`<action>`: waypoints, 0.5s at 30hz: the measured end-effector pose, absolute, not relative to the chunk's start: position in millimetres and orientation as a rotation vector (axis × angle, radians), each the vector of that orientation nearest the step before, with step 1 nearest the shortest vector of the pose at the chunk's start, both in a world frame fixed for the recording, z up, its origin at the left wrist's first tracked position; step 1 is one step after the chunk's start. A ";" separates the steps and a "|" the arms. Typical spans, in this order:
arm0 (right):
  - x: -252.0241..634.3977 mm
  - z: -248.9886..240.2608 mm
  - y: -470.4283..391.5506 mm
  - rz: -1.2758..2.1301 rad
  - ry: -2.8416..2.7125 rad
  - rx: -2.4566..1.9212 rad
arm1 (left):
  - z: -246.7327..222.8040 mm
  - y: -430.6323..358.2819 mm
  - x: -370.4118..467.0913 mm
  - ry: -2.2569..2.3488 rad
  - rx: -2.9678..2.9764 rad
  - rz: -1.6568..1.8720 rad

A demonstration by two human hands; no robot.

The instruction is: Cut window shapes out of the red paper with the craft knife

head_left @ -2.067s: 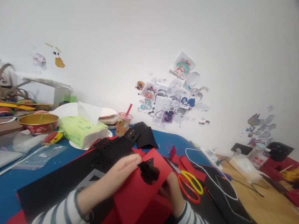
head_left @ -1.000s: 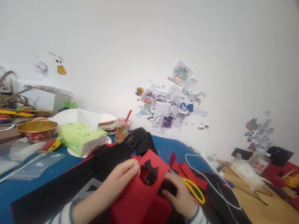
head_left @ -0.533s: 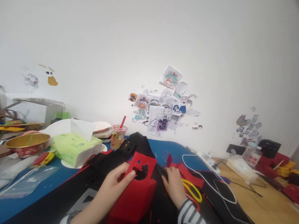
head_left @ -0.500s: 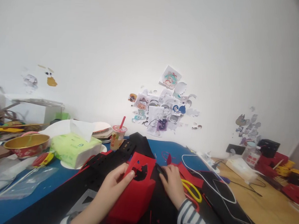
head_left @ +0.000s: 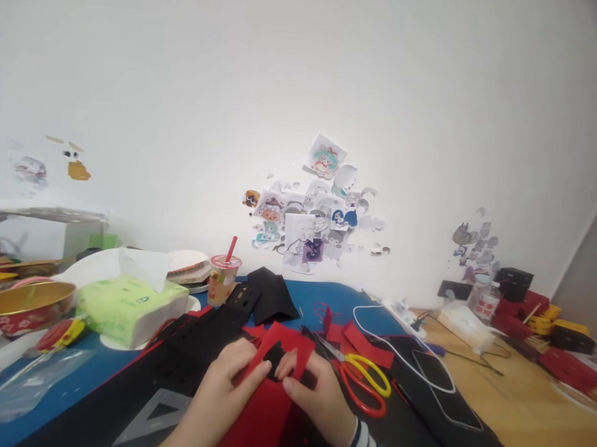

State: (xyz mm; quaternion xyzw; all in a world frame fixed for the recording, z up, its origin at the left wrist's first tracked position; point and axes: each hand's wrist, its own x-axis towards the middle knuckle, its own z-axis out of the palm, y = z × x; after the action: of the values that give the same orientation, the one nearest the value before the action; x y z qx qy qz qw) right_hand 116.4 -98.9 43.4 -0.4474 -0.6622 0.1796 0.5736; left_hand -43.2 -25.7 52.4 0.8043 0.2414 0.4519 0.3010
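A red paper piece (head_left: 263,418) with a cut-out opening near its top stands between my hands over the black mat. My left hand (head_left: 233,380) pinches its upper left edge, thumb in front. On the other side my right hand (head_left: 314,391) has its fingers closed at the right of the opening, some of them reaching into it. Scissors (head_left: 365,380) with yellow and red handles lie just right of my right hand. Red paper scraps (head_left: 362,343) sit behind them.
A clear set square (head_left: 156,413) lies left of my left arm. Farther back are a drink cup (head_left: 223,279), a green tissue pack (head_left: 131,305), a gold bowl (head_left: 24,306) and folded black paper (head_left: 272,295). A white cable (head_left: 397,349) curves at the right.
My right hand has moved left from the dark object beside the paper onto the red paper. The scissors now show more fully. The view has shifted slightly right.
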 end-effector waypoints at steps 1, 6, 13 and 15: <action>116.5 43.0 -99.1 0.427 -1.561 -1.054 | 51.2 -25.2 -42.4 0.652 2.157 1.204; 110.3 37.3 -98.5 0.417 -1.459 -1.120 | 48.6 -22.6 -42.0 0.635 2.206 1.204; 106.7 34.5 -96.0 0.616 -1.421 -1.001 | 44.7 -22.7 -40.4 0.595 2.326 1.240; 107.2 33.8 -95.7 0.593 -1.427 -1.013 | 45.5 -24.1 -39.7 0.561 2.316 1.253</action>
State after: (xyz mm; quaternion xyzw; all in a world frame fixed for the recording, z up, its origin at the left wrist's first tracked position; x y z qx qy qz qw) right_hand 107.2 -95.7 33.8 -0.4373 -0.6163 0.2559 0.6029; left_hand -39.7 -24.1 45.5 0.8386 0.2030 0.4536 0.2231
